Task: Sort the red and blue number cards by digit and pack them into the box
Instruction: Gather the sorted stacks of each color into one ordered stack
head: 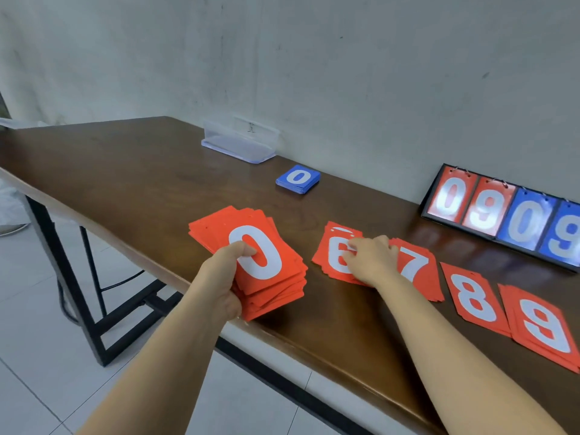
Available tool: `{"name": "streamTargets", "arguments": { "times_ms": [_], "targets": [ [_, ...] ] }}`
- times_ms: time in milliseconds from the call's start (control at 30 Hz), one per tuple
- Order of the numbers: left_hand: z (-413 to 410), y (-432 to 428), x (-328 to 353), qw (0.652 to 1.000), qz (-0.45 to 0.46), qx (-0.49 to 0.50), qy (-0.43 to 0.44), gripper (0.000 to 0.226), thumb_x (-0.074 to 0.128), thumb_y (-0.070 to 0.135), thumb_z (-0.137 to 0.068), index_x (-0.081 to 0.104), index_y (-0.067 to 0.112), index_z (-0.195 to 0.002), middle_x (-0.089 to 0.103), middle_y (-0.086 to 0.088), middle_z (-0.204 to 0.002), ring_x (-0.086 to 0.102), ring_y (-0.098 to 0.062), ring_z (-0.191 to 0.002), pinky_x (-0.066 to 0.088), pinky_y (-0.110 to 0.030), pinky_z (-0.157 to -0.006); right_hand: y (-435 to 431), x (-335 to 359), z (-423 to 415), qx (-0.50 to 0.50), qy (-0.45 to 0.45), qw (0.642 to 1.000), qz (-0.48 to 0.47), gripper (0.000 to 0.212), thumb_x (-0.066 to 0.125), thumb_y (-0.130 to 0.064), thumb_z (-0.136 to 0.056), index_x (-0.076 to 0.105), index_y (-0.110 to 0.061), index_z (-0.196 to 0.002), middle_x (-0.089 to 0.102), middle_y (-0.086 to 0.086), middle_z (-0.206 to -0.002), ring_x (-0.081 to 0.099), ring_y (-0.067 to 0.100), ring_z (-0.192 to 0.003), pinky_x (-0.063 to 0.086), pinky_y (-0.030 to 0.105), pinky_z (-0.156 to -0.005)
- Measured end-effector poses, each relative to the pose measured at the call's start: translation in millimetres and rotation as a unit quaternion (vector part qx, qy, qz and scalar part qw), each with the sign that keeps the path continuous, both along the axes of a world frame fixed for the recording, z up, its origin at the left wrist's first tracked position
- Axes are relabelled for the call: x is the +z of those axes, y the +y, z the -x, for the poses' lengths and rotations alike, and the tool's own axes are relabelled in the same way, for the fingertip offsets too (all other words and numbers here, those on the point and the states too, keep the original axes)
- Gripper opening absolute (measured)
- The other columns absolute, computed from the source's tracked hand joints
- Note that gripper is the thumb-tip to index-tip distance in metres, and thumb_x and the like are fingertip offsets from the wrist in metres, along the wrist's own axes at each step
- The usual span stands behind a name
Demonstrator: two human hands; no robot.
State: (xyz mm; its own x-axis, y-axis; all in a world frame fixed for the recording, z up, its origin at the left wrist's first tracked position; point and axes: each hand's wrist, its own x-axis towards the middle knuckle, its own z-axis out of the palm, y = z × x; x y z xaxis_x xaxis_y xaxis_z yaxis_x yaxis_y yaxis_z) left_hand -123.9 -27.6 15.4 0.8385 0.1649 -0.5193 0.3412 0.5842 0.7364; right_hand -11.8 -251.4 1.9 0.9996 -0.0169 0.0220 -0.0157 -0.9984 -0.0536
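Left hand [226, 277] grips the fanned red stack [266, 262] at the table [125, 171] edge, where loose cards could slip to the floor; right hand [373, 259] lies on the 6 pile [332, 259], pinching or not I cannot tell; the box [241, 141] stands well apart.

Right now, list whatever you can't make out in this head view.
All head view.
Red card stack: left hand grips it; top 0 hides digits beneath.
6 pile: right hand covers part of the digit; its grip unclear.
Blue card stack: only top 0 shows.
Flip scoreboard: last 9 cut by right edge.
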Motion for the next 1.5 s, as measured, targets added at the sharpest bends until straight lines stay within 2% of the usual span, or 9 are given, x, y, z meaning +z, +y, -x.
{"name": "streamTargets", "arguments": {
  "times_ms": [267,400,667,933,1067,1200,1267,1400,1500],
  "targets": [
    [2,3,-3,0.999,-0.038,0.007,0.004,0.05,0.069,0.014,-0.079,0.051,0.012,-0.125,0.063,-0.018,-0.112,0.063,-0.042,-0.097,0.055,-0.056,-0.083,28,3,45,0.128,0.011,0.951,-0.281,0.041,0.057,-0.028,-0.095,0.054,-0.024,-0.136,0.054,-0.003,-0.137,0.051,0.016,-0.123,0.044,0.032,-0.101],
    [15,14,-11,0.999,-0.041,0.031,-0.001,0.054,0.071,0.023,-0.082,0.05,0.015,-0.131,0.065,-0.017,-0.115,0.064,-0.043,-0.098,0.052,-0.062,-0.087,27,5,36,0.042,-0.006,0.973,-0.228,0.046,0.059,-0.033,-0.094,0.053,-0.018,-0.137,0.056,0.001,-0.136,0.054,0.018,-0.122,0.047,0.035,-0.099],
    [50,22,-37,0.996,-0.034,0.081,-0.002,0.049,0.073,0.026,-0.085,0.056,0.015,-0.13,0.068,-0.014,-0.113,0.064,-0.041,-0.101,0.049,-0.063,-0.091,77,-2,65,0.141,0.008,0.965,-0.223,0.046,0.067,-0.024,-0.088,0.057,-0.018,-0.133,0.059,-0.002,-0.131,0.057,0.015,-0.113,0.051,0.033,-0.094],
    [64,19,-45,0.994,0.054,0.086,0.034,0.052,0.07,0.022,-0.088,0.05,0.012,-0.135,0.065,-0.019,-0.115,0.064,-0.041,-0.09,0.053,-0.052,-0.062,112,-8,95,0.176,0.072,0.892,-0.41,0.048,0.044,0.007,-0.088,0.056,-0.01,-0.132,0.063,0.003,-0.125,0.059,0.012,-0.107,0.049,0.027,-0.095],
    [68,19,-42,0.994,0.057,0.094,0.025,0.052,0.069,0.018,-0.089,0.048,0.01,-0.136,0.064,-0.02,-0.116,0.064,-0.04,-0.089,0.053,-0.05,-0.06,110,-8,95,0.165,0.141,0.854,-0.473,0.049,0.041,0.013,-0.089,0.056,-0.007,-0.13,0.064,0.007,-0.12,0.063,0.011,-0.094,0.048,0.012,-0.063],
    [62,9,-29,0.996,0.043,0.078,-0.012,0.048,0.069,0.016,-0.088,0.052,0.012,-0.132,0.067,-0.018,-0.112,0.067,-0.038,-0.09,0.057,-0.045,-0.056,85,4,85,0.148,0.111,0.834,-0.519,0.036,0.051,0.007,-0.091,0.061,-0.004,-0.123,0.069,0.01,-0.11,0.065,0.012,-0.093,0.05,0.015,-0.078],
    [52,0,-18,0.997,0.037,0.064,-0.022,0.046,0.07,0.018,-0.087,0.055,0.011,-0.13,0.069,-0.016,-0.112,0.068,-0.037,-0.092,0.058,-0.044,-0.059,59,10,71,0.126,0.039,0.868,-0.479,0.031,0.058,-0.004,-0.092,0.064,-0.01,-0.122,0.069,0.006,-0.113,0.065,0.013,-0.1,0.048,0.018,-0.085],
    [29,-25,4,0.999,0.034,0.027,-0.024,0.036,0.068,0.02,-0.089,0.059,0.011,-0.123,0.07,-0.015,-0.11,0.069,-0.033,-0.09,0.059,-0.043,-0.057,-12,15,41,0.005,-0.074,0.968,-0.238,0.042,0.059,-0.028,-0.093,0.056,-0.022,-0.134,0.061,0.002,-0.127,0.045,0.02,-0.127,0.042,0.035,-0.099],
    [15,-44,11,0.999,0.037,0.001,-0.017,0.039,0.068,0.02,-0.09,0.059,0.01,-0.126,0.07,-0.016,-0.111,0.069,-0.033,-0.091,0.058,-0.043,-0.06,-63,15,31,-0.1,-0.065,0.989,-0.089,0.05,0.053,-0.042,-0.094,0.048,-0.024,-0.14,0.054,0.008,-0.136,0.037,0.029,-0.129,0.036,0.038,-0.102]
  ]
}}
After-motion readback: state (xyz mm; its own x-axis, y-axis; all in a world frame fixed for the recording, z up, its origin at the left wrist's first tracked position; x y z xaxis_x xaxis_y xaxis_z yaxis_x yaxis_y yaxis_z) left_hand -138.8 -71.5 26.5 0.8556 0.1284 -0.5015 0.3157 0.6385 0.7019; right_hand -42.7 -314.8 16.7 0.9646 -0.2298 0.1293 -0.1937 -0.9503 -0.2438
